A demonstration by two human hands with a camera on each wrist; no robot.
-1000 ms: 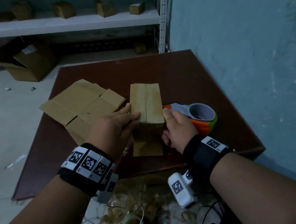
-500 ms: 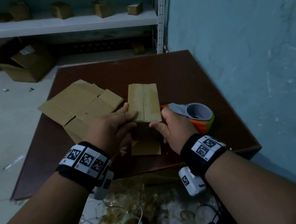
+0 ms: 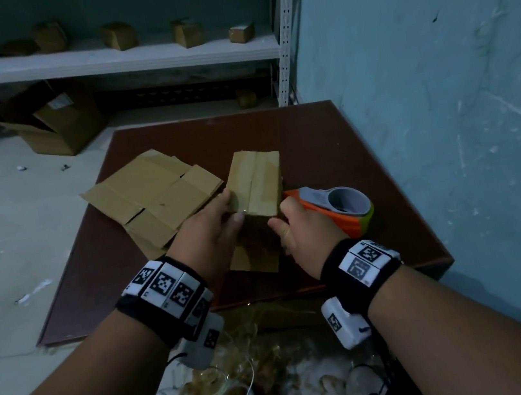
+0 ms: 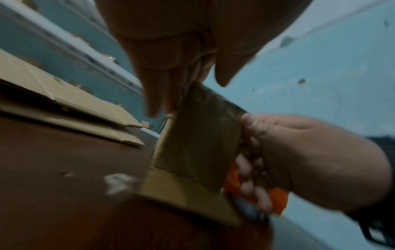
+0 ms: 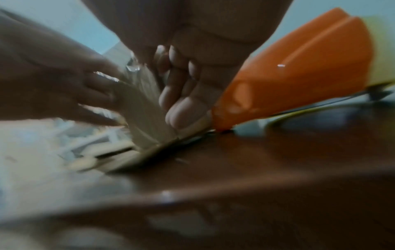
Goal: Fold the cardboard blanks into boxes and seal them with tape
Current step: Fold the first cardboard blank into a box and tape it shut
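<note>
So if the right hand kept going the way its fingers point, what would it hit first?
The box: the right hand is already against its right side, fingers aimed left into the cardboard. Beyond that lies the left hand; depth is unclear.

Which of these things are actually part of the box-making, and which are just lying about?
Part of the job:
- box, gripped by the left hand and the right hand
- flat cardboard blanks on the table
- orange tape dispenser

Just lying about:
- small boxes on the shelf
- big open carton on the floor
- tape scraps below the table edge
</note>
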